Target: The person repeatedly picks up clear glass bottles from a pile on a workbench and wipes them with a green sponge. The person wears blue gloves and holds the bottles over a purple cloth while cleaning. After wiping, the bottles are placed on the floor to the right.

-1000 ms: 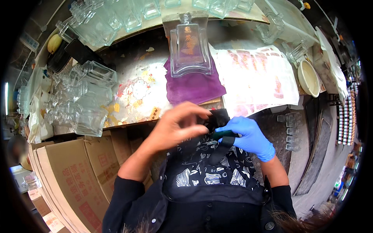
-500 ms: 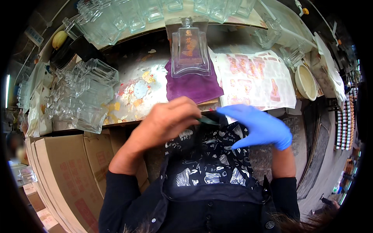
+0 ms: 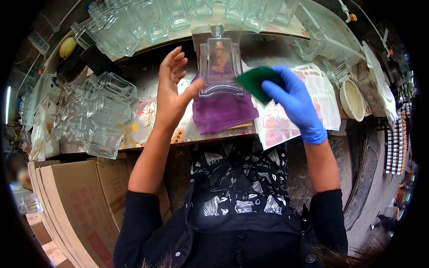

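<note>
A clear glass bottle (image 3: 220, 58) with orange-gold lettering lies on a purple cloth (image 3: 221, 116) at the middle of the table. My left hand (image 3: 174, 89), bare, hovers at the bottle's left side, fingers apart and holding nothing. In its blue glove, my right hand (image 3: 297, 105) grips a thin, flat green scraper (image 3: 259, 82) near the bottle's lower right side. Under that hand and beyond it are white decal sheets (image 3: 330, 105) printed with reddish shapes.
Several clear glass bottles (image 3: 105, 114) lie heaped on the left of the table. More bottles (image 3: 154, 22) line the shelf behind. A pale bowl (image 3: 351, 100) stands at the right edge. Cardboard boxes (image 3: 76, 187) are at lower left. A small orange decal piece (image 3: 178, 135) sits by the front edge.
My hands have parted from low at the table edge. The left rose to the bottle's left side; the right lifted with the green scraper toward the bottle's right side.
</note>
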The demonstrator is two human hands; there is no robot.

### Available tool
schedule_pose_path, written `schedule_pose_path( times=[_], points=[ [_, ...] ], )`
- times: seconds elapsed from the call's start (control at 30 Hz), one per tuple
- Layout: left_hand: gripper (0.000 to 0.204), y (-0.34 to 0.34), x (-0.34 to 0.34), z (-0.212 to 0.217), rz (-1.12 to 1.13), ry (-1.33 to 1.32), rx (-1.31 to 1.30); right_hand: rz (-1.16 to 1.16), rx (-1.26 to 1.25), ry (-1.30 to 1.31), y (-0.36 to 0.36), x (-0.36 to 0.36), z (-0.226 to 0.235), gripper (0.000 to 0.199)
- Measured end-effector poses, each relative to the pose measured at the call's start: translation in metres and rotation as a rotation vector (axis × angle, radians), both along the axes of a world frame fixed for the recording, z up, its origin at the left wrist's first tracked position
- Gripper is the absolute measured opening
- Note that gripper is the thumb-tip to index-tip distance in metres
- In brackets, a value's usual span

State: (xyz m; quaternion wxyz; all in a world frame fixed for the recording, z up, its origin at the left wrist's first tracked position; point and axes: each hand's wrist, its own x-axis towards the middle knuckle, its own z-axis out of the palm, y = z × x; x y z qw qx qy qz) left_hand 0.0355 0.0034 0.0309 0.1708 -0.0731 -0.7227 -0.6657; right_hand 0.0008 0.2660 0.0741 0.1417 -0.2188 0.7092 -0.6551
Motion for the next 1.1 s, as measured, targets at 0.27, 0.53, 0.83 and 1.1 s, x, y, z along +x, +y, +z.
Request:
schedule_pose_path(
  times=[0.27,0.53,0.83,1.1],
  points=[
    [0.09,0.015,-0.032,-0.035,-0.147,-0.32,0.266,0.098,0.315,0.694,-0.053,-0.075,-0.023,0.027],
    [0.078,-0.003,-0.033,-0.048,-0.143,-0.36,0.312,-0.089,0.398,1.385,-0.063,-0.098,-0.018,0.019],
    [0.055,-0.02,-0.05,-0.043,-0.067,-0.393,0.436,0.076,0.263,0.777,-0.056,-0.073,-0.037,0.018],
    [0.068,-0.013,-0.093,-0.041,-0.182,-0.591,0.416,-0.099,0.354,1.574,-0.06,-0.091,-0.019,0.016]
  ],
)
